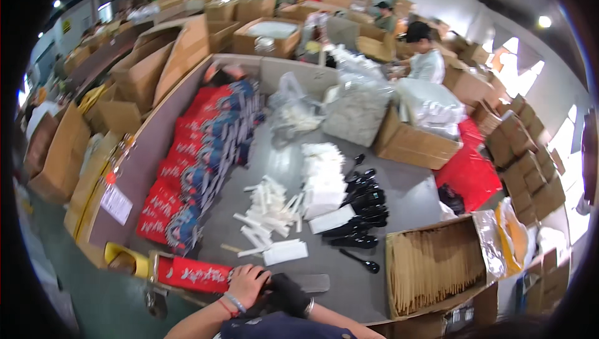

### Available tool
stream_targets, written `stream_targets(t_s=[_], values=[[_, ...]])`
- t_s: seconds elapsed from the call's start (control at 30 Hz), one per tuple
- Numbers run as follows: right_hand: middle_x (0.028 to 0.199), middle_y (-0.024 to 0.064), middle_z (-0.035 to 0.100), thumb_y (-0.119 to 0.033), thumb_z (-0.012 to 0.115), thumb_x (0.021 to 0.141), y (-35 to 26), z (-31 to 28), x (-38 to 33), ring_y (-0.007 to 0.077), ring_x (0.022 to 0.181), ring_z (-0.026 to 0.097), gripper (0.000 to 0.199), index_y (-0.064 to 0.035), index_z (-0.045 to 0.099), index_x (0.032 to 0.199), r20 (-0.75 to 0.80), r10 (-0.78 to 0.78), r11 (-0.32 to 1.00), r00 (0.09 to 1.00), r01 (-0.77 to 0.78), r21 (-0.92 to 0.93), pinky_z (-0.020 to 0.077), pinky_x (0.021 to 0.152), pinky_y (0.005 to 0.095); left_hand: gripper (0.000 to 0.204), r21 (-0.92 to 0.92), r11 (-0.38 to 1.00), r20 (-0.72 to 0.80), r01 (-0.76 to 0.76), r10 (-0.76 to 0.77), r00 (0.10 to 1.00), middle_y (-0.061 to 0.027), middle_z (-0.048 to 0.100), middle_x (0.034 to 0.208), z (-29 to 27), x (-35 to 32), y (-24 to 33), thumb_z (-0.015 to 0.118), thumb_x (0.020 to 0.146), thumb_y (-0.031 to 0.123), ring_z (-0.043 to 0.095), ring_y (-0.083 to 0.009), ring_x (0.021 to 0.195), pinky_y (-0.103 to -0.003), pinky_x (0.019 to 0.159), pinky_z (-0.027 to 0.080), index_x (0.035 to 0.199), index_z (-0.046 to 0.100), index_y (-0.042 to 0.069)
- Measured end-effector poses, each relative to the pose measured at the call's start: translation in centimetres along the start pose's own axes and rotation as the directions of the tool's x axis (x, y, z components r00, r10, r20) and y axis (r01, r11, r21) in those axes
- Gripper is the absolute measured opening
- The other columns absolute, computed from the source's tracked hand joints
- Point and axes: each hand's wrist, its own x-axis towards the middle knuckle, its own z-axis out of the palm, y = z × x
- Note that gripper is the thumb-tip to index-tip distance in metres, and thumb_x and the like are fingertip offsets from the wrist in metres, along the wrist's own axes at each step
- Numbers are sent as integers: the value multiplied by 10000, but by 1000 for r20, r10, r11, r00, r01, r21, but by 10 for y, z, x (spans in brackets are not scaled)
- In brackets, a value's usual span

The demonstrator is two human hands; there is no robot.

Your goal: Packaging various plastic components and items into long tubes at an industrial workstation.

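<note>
L hand (248, 284): fingers bent, flat red printed pkt (201, 273) just L of them; blk-gloved R hand (289, 295) alongside; can't tell either's grip.

The red packet (203, 275), white print showing, is lying lengthwise by the table's (277, 163) near edge, right end reaching the left hand (247, 285).

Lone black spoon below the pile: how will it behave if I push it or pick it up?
The black spoon looks glossy, so it may slide easily on the grey tabletop. Slim but straight, it is probably fairly stiff. Being rounded at one end, it could rock or swivel when nudged.
</note>
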Motion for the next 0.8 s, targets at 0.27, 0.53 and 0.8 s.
stream_targets(t_s=[0.27,0.53,0.8], values=[[1150,86,582,-496,726,696,-20,-48,-15,297,1079,546,580,-172,593,1159,2,39,628,999,-23,-778,393,895,486,397,96,984,425,-147,93,900,-126,545,1083,-34,34,13,687,734,231,524,-345,1032,-463,823,460,1124,614,248],[1097,94,600,-454,739,689,-53,-83,-30,315,1056,560,547,-129,586,1102,-105,32,642,994,-101,-760,408,886,465,161,155,956,444,-248,157,882,-152,565,994,-94,54,-6,608,756,170,593,-349,912,-468,749,518,914,621,144],[1090,117,608,-481,750,676,-44,-91,-46,305,1027,582,591,-111,582,1105,-261,169,622,951,-308,-720,417,886,465,288,120,985,-90,127,-117,989,-112,567,997,-64,13,-83,740,645,231,544,-344,928,-438,831,461,874,658,78]])
